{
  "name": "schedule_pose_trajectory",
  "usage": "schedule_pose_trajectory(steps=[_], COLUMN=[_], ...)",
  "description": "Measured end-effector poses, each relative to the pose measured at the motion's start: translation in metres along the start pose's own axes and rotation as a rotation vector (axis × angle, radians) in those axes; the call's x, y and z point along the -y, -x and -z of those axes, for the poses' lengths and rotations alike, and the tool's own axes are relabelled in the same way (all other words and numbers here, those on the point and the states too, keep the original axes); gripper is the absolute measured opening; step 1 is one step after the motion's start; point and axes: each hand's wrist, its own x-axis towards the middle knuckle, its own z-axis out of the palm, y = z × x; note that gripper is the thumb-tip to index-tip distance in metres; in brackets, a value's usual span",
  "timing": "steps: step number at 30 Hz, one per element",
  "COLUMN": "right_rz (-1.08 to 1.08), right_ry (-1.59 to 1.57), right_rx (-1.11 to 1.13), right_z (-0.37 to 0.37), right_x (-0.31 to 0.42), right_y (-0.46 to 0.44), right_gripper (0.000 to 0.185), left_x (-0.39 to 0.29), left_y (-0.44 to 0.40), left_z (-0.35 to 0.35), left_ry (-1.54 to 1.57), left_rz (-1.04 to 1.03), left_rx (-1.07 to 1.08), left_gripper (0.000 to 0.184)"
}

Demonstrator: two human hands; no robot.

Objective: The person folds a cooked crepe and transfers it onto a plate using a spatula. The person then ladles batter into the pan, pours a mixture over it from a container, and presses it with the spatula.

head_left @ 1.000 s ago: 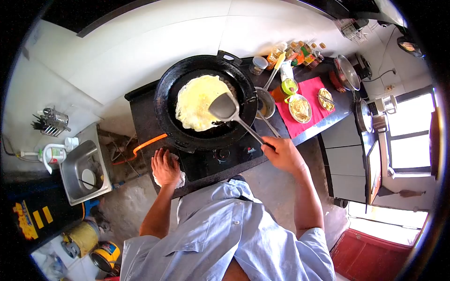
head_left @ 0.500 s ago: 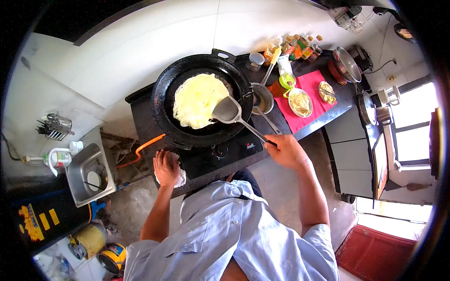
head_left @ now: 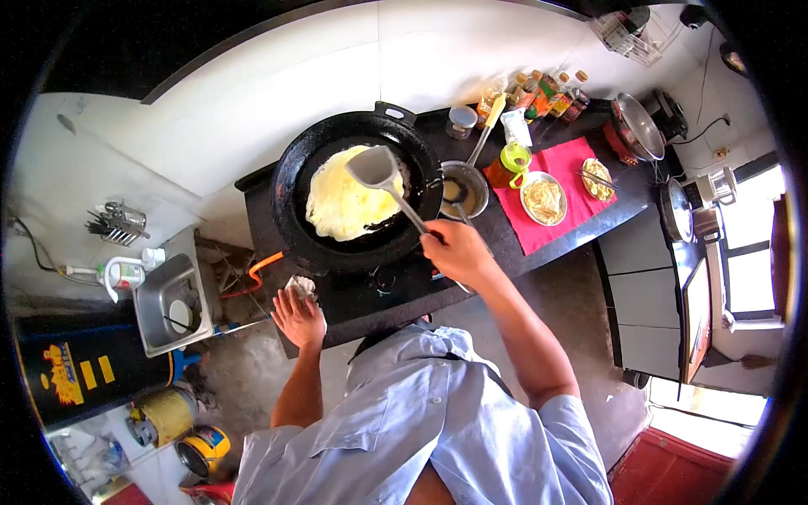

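My right hand (head_left: 459,254) is closed around the handle of a metal spatula (head_left: 373,167). The blade hangs over the upper right part of a thin yellow egg pancake (head_left: 341,200), hiding some of it. That pancake lies in a large black wok (head_left: 290,223) on the cooktop. At the front edge of the counter, my left hand (head_left: 300,316) rests with fingers stretched out over a crumpled white cloth (head_left: 302,287). To the right of the wok stands a small pan (head_left: 480,189) with a ladle in it.
A pink cloth (head_left: 539,240) holds a bowl of pale strips (head_left: 544,200), a smaller bowl (head_left: 598,178) with chopsticks and a green-lidded jug (head_left: 510,166). Bottles (head_left: 560,97) line the wall behind. An orange hose (head_left: 252,278) runs left of the wok towards the sink (head_left: 151,316).
My right hand has moved left, carrying the spatula up and left from the pancake's lower right edge to its upper right. My left hand stays at the white cloth. The view has shifted slightly.
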Motion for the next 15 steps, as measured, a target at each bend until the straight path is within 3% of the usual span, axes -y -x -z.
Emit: schedule_pose_trajectory(steps=[8, 15], right_rz=[-0.011, -0.007], right_ry=[0.055, -0.130], right_rx=[-0.002, 0.161], right_z=[-0.019, -0.023], right_x=[-0.004, 0.002], right_y=[0.006, 0.051], right_gripper=[0.025, 0.020], left_x=[-0.005, -0.007], left_y=[-0.001, -0.002], left_z=[-0.003, -0.001], left_ry=[-0.069, -0.078], left_rz=[0.057, 0.079], left_rx=[0.026, 0.045], left_gripper=[0.058, 0.059])
